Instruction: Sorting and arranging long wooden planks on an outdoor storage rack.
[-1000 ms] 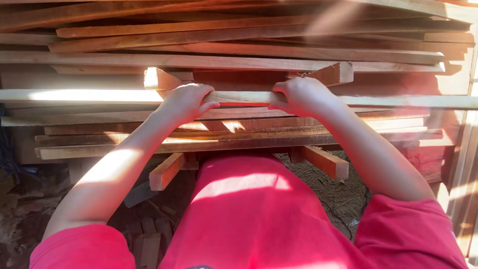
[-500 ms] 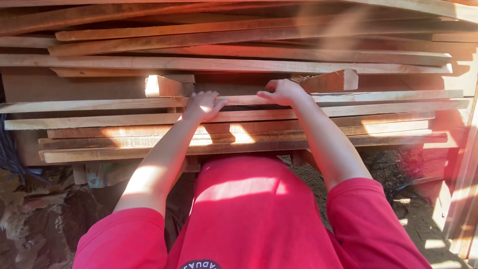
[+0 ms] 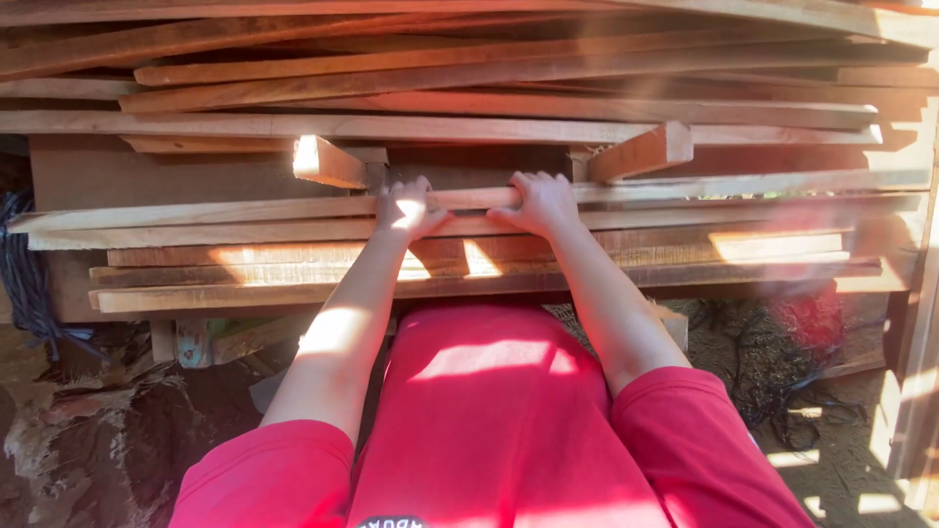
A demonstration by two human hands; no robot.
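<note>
- Left hand (image 3: 411,207) curled over the top edge of a long plank (image 3: 743,186), fingers wrapped down its far side, clamped on it.
- Right hand (image 3: 543,200) clamped on the same plank, just beside the left, a short bare stretch of wood between them.
- Both arms reaching straight forward from red sleeves (image 3: 704,440), red shirt (image 3: 489,411) filling the lower middle of the view.
- Plank lying flat and level, running nearly the full width of the view, resting on top of a lower stack (image 3: 293,264) of similar boards.
- Lower stack made of several layers, edges roughly flush, patches of sunlight across the fronts.
- Upper stack (image 3: 489,78) of longer boards hanging above, some slightly askew, ends crossing at shallow angles.
- Gap between upper and lower stacks kept open by two short blocks: one block (image 3: 328,161) left of the hands, brightly lit on its end, another block (image 3: 641,152) right of them, tilted.
- Held plank sitting in that gap, near the front edge of the pile.
- Dark board (image 3: 147,171) set back inside the gap on the left.
- Ground (image 3: 831,469) below dim and littered, dark netting (image 3: 773,362) under the right end of the pile, black cables (image 3: 24,274) hanging at far left.
- Upright post (image 3: 915,372) at the right edge.
</note>
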